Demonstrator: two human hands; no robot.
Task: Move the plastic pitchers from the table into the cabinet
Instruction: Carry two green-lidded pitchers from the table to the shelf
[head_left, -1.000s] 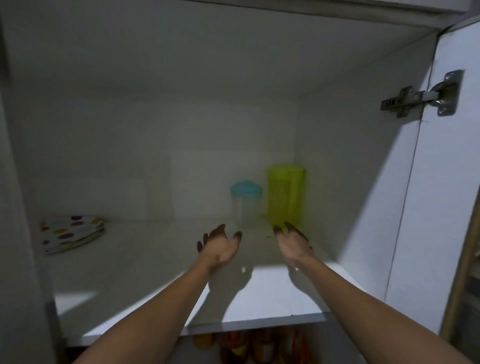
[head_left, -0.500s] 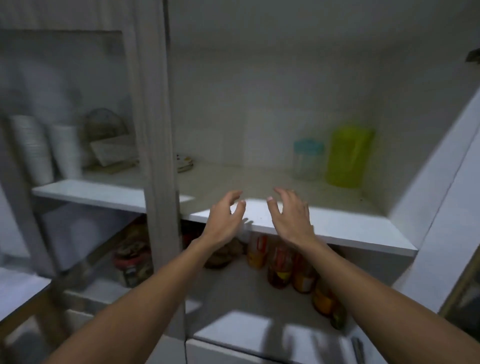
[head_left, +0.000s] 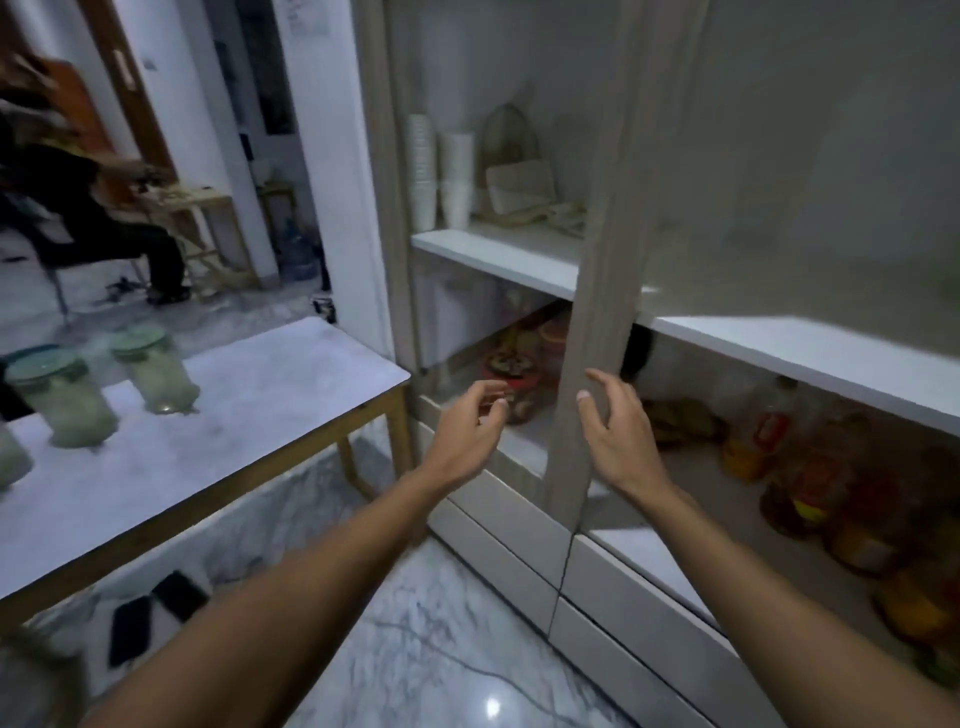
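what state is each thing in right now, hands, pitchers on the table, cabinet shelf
left hand: open, empty
right hand: open, empty
two clear plastic pitchers with green lids: upright, lidded, on the table
white-topped wooden table: holding pitchers
white upper cabinet shelf: front edge bare

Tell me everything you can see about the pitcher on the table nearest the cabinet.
The pitcher looks like translucent pale-green plastic with a darker green round lid. It stands upright on the white table, beside a second similar pitcher, apart from it. Nothing touches it but the tabletop; both hands are away from it. Motion blur hides any handle or spout.
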